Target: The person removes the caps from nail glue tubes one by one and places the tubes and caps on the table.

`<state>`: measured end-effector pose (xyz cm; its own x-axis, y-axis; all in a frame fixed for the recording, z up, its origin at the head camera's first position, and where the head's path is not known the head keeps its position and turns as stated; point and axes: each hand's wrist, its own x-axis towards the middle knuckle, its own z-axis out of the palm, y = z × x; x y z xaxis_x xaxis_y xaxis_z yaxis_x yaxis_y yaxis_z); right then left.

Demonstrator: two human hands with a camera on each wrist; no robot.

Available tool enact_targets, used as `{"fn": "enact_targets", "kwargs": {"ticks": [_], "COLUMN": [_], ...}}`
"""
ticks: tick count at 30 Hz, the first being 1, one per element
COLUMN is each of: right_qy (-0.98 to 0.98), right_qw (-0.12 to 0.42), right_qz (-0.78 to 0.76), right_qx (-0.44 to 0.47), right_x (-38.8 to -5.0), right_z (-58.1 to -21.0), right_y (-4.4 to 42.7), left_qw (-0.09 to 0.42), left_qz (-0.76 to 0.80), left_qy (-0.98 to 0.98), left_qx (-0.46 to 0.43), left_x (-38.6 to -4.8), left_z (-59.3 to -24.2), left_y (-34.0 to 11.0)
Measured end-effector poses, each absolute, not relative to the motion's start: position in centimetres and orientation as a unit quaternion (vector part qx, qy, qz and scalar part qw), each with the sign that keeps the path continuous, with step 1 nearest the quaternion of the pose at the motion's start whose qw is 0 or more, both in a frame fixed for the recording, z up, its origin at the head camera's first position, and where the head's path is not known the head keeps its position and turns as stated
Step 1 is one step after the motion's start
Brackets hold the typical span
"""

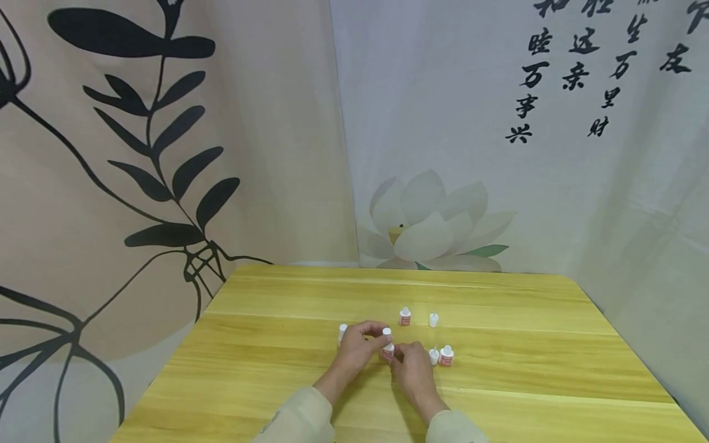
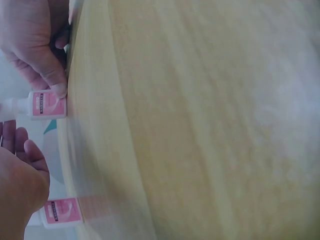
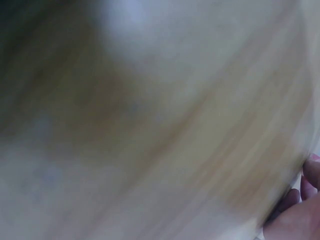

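Note:
A small white bottle (image 1: 388, 352) with a pink label stands upright on the table between my hands. My left hand (image 1: 357, 349) pinches the white cap (image 1: 386, 332) at its top between thumb and fingers. My right hand (image 1: 412, 369) grips the bottle low down, its thumb against the label in the left wrist view. Partly behind the left hand stands another pink-labelled bottle (image 2: 62, 212). In the right wrist view, only some fingers of the right hand (image 3: 295, 212) show at the lower right corner.
Just right of the right hand, a small white piece with a narrow tip (image 1: 434, 356) stands beside a capped bottle (image 1: 446, 355). Farther back are another bottle (image 1: 405, 317) and a second white piece (image 1: 434, 320). The wooden table (image 1: 526, 320) ends at a printed curtain (image 1: 288, 154).

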<state>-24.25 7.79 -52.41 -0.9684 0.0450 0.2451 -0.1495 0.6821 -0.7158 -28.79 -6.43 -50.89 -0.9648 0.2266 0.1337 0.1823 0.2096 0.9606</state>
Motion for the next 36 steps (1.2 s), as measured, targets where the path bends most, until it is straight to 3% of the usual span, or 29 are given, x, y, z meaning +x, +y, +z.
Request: {"fn": "enact_targets", "kwargs": {"ticks": [36], "right_qy": [-0.904], "right_qw": [0.107], "right_qz": [0.412], "right_qx": [0.025], "right_x": [-24.4], "right_z": [-52.5], "right_y": [7.9], "left_qw": [-0.004], "left_qz": [0.627], "left_qy": [0.769], "left_qx": [0.123], "left_x": [-28.2], "left_z": [-49.8], "left_y": [-6.4]}}
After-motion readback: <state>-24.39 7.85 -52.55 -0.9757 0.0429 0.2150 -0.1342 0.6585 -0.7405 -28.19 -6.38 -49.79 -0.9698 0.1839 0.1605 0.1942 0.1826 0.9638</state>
